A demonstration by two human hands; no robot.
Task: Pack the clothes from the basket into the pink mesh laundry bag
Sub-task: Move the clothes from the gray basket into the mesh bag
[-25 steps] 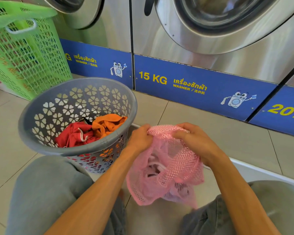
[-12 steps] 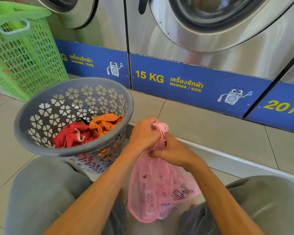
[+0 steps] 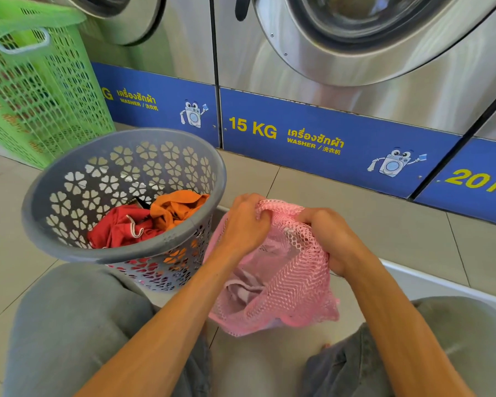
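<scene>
Left hand (image 3: 245, 222) and right hand (image 3: 328, 237) both grip the pink mesh laundry bag (image 3: 281, 282) at its top, just right of the grey basket (image 3: 121, 250); pale cloth shows inside. Basket holds a red garment (image 3: 118, 229) and an orange garment (image 3: 175, 207); green basket (image 3: 40, 93) and washers (image 3: 355, 81) behind.

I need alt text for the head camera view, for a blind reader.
Both hands, left hand and right hand, grip the mouth of a pink mesh laundry bag. Beside it, a grey plastic basket holds a red garment and an orange garment.
</scene>
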